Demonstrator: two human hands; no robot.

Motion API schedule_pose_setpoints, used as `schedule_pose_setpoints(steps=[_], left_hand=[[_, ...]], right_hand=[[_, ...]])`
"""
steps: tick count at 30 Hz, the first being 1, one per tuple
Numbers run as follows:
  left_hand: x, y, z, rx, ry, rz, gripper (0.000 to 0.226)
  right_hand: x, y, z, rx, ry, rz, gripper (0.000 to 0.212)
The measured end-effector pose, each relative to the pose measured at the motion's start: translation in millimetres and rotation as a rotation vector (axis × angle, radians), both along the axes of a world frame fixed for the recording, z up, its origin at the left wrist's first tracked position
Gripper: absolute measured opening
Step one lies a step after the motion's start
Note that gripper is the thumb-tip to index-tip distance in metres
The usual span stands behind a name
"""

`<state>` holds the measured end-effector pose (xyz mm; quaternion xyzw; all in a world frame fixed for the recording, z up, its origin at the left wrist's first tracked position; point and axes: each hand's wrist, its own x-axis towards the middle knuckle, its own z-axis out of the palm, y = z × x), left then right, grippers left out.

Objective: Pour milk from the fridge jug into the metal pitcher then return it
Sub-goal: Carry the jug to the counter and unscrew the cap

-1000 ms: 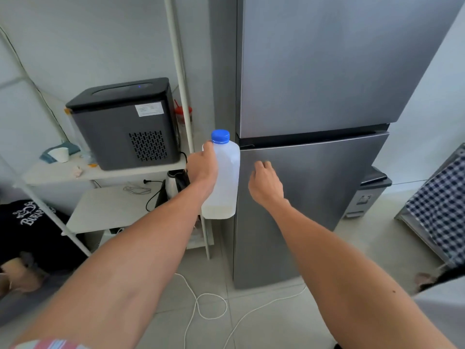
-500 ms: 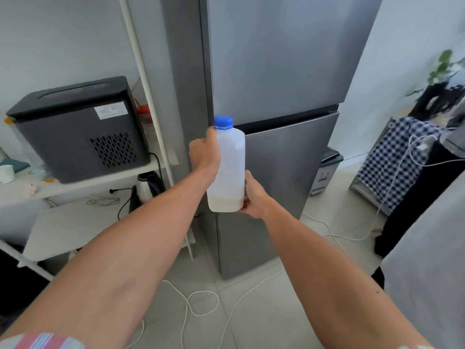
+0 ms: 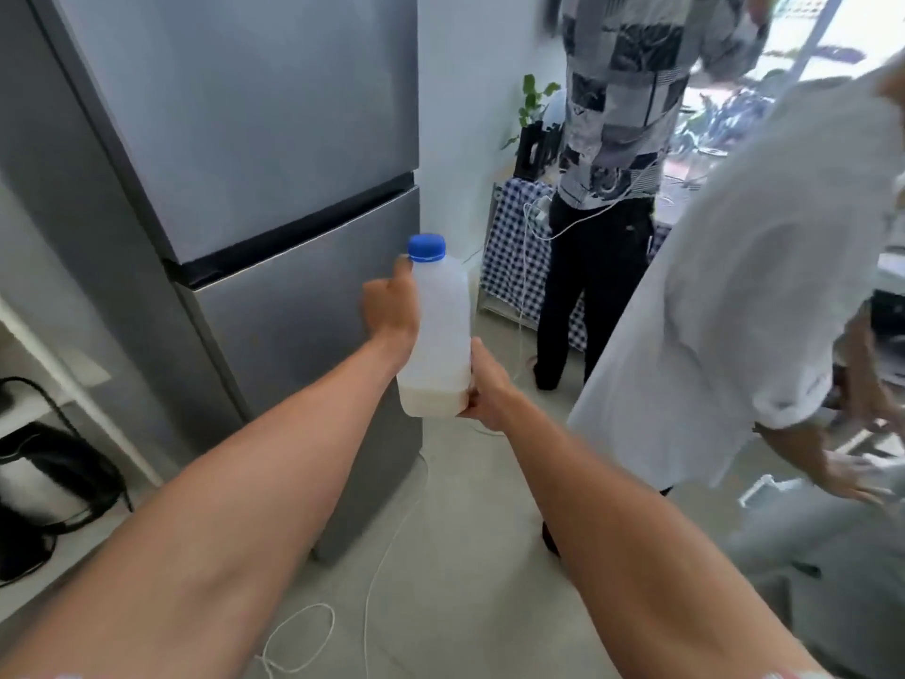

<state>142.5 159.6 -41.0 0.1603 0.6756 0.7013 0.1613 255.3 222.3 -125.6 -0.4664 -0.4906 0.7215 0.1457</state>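
Note:
The milk jug (image 3: 437, 335) is translucent white plastic with a blue cap, upright, with a shallow layer of milk at its bottom. My left hand (image 3: 392, 311) grips its upper left side, thumb near the cap. My right hand (image 3: 482, 384) cups its lower right corner and base. I hold the jug in the air in front of the grey fridge (image 3: 254, 188), whose two doors are closed. No metal pitcher is in view.
A person in a white shirt (image 3: 725, 296) stands close on the right. Another in a patterned shirt and black trousers (image 3: 597, 247) stands by a checked-cloth table (image 3: 509, 247). White cables (image 3: 382, 556) trail over the floor. A shelf unit with a black bag (image 3: 54, 482) is at left.
My view has swung right, away from the shelf unit. My right hand left the fridge door and came under the jug's base. Two people have come into view.

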Motion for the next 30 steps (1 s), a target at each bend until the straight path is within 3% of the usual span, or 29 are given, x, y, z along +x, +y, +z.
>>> schedule_pose_setpoints(steps=[15, 19, 27, 30], left_hand=[[226, 71, 25, 0.014, 0.035, -0.443, 0.044], [296, 64, 26, 0.026, 0.001, -0.539, 0.045], [449, 50, 17, -0.034, -0.032, -0.786, 0.068], [514, 31, 16, -0.018, -0.020, -0.916, 0.050]], right_hand=[[238, 25, 7, 0.021, 0.052, -0.512, 0.068], [310, 1, 13, 0.027, 0.082, -0.604, 0.054], [458, -52, 8, 0.001, 0.022, -0.897, 0.066], [518, -80, 3, -0.001, 0.032, -0.996, 0.064]])
